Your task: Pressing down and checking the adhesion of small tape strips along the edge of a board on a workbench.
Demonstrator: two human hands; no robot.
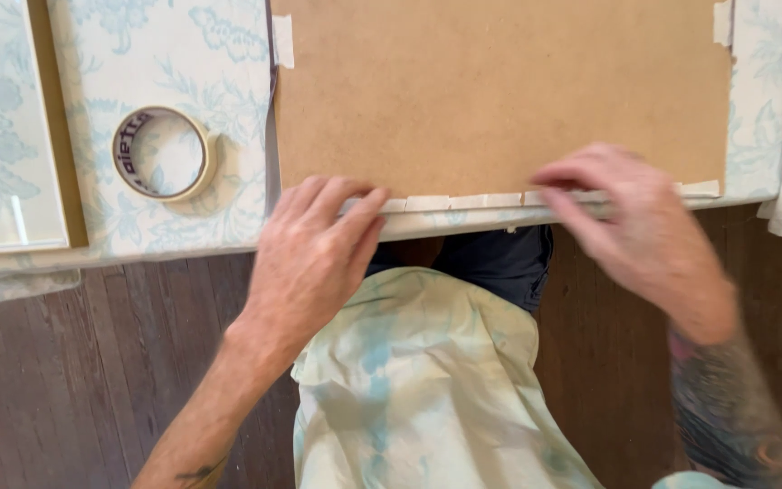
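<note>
— Two hands at work, head view only. What is the left hand [314, 249] doing?

— It lies palm down, fingers [355, 206] close together and stretched forward, their tips pressed flat on the near edge of the brown backing board [500, 91]. It grips nothing.

— And the right hand [631, 226]?

— Blurred. Its fingers are bent down onto the same edge, off to the right of the left hand and well apart from it. Whether it pinches anything, I cannot tell.

— What runs between them?

— A row of short pale tape strips [463, 201] laid end to end along the board's near edge, from the left fingertips across to the right hand. Another tape piece [282, 41] sits on the board's left edge, beyond the left hand.

— Where is the board itself?

— Flat on the floral-covered table [219, 109], directly ahead of both hands, its near edge almost at the table's edge.

— Other items?

— A roll of masking tape [165, 154] lies flat on the table, to the left of and beyond the left hand, clear of the board. Further left, a framed panel [2, 127] with a gold-toned border. Below the hands, a pale patterned cloth [418, 380] over the person's lap, above a dark wooden floor [65, 380].
</note>
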